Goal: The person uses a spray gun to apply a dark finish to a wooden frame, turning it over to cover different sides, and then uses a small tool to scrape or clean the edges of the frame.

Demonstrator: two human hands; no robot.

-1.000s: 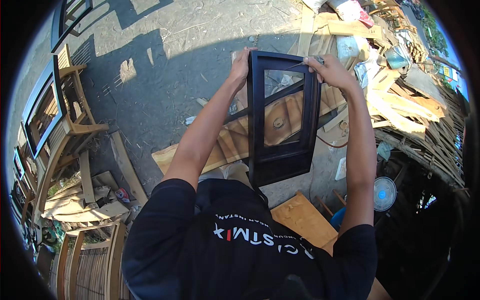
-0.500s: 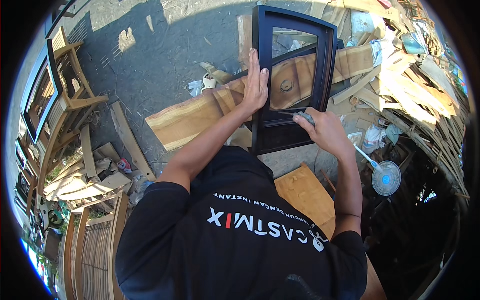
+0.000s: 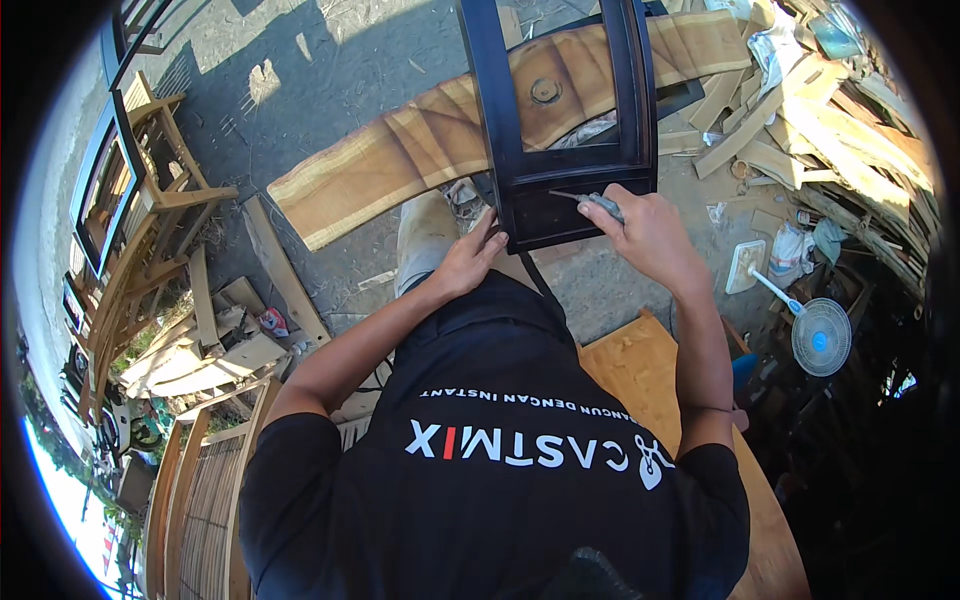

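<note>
A dark, nearly black wooden frame (image 3: 503, 130) with an open middle and a solid lower panel stands in front of me, its top cut off by the picture's upper edge. At its lower left corner, my left hand (image 3: 468, 264) grips the edge with bent fingers. My right hand (image 3: 655, 238) is closed around the grey-green handle of a slim hand tool (image 3: 609, 203). The tool's thin shaft points left across the lower panel; whether its tip touches the wood, I cannot tell. Behind the frame lies a long brown wooden slab (image 3: 400, 150) with a wavy edge.
A small white fan (image 3: 821, 337) is at the right. Scrap boards (image 3: 850, 180) pile up at the far right. A light wooden surface (image 3: 640, 365) lies beside my right arm. Wooden chair-like frames (image 3: 170, 195) and a slatted piece (image 3: 205, 500) stand at the left.
My left hand has left its flat position on the frame's upper left side and now holds the lower left corner. The frame appears farther up in view. The tool remains in my right hand.
</note>
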